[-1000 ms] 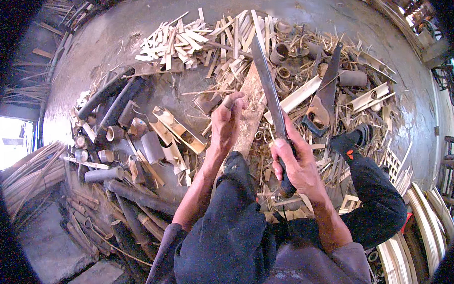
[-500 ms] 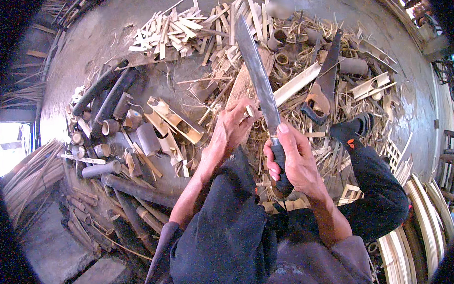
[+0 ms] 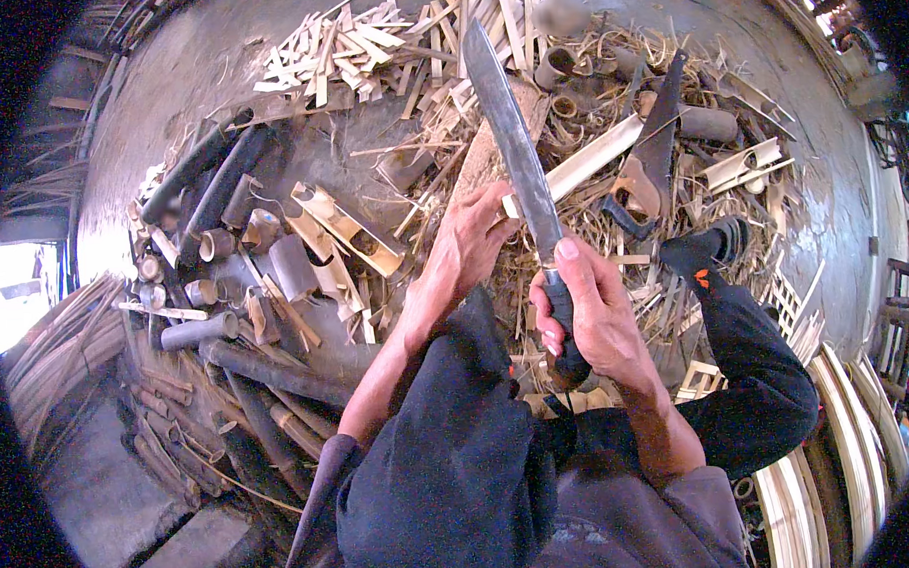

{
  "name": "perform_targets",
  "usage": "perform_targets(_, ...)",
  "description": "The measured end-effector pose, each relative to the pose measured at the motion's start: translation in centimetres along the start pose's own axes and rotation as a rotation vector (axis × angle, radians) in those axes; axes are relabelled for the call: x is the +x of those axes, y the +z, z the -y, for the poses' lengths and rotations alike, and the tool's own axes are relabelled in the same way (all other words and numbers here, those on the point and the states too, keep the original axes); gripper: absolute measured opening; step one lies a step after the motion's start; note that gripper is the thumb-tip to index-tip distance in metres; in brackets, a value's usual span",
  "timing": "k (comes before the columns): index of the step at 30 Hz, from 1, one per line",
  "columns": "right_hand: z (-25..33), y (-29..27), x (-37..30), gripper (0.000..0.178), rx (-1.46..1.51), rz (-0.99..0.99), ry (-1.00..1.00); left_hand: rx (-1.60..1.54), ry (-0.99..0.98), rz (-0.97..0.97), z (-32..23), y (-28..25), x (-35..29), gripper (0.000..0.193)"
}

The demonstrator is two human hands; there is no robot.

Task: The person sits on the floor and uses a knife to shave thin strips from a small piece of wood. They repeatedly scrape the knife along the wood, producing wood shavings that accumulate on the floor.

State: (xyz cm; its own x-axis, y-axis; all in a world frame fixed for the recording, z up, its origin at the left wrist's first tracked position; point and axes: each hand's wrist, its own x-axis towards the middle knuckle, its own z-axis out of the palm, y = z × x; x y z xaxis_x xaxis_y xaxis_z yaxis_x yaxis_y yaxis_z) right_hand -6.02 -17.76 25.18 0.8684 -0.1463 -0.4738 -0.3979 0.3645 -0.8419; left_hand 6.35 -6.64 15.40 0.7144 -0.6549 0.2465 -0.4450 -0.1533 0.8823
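My right hand (image 3: pixel 597 304) is closed around the dark wrapped handle of a machete (image 3: pixel 514 132), whose long steel blade points away and slightly left. In my left hand (image 3: pixel 470 238), fingers and thumb pinch a short bamboo strip (image 3: pixel 512 206), its pale end close against the blade's left side. Most of that strip is hidden by the fingers and the blade. Beneath the blade and my left hand lies a wooden board (image 3: pixel 482 155), running away from me among shavings.
A handsaw (image 3: pixel 658 137) lies right of the machete beside a split bamboo piece (image 3: pixel 600 161). Pale strips (image 3: pixel 341 53) are heaped at the far side. Bamboo tubes (image 3: pixel 294 270) and dark poles (image 3: pixel 221 192) cover the left. My shod foot (image 3: pixel 706 253) rests on shavings at right.
My left hand has shifted slightly up and right, bringing the bamboo strip nearer the machete blade. The right hand keeps its grip on the machete with little movement.
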Motion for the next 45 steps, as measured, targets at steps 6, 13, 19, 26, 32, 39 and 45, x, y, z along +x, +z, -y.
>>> perform_targets(6,-0.1,0.0,-0.1,0.039,0.018,-0.019,0.012,0.035,0.027,-0.004,0.5,0.1,-0.1,0.026)
perform_targets(13,-0.3,-0.2,-0.1,0.045,-0.026,0.003,-0.019,0.041,0.052,0.012,0.2,-0.1,-0.1,0.024)
perform_targets(19,-0.1,0.0,-0.4,0.048,-0.058,-0.038,0.004,0.023,0.097,-0.004,0.7,0.3,0.0,0.028)
perform_targets(26,-0.2,0.5,-0.6,0.049,-0.190,-0.043,-0.066,0.078,0.019,0.020,-0.2,-0.1,-0.3,0.031)
perform_targets(32,-0.3,0.7,-0.9,0.045,-0.406,-0.112,-0.098,0.092,0.022,0.032,-0.3,0.0,-0.3,0.023)
perform_targets(39,-1.8,0.2,-0.9,0.047,-0.405,-0.106,-0.185,0.028,0.007,0.001,-1.1,0.4,-0.6,0.016)
perform_targets(45,-1.9,-0.9,-0.7,0.047,-0.440,-0.116,-0.239,0.055,-0.016,0.016,-1.1,1.4,0.0,0.018)
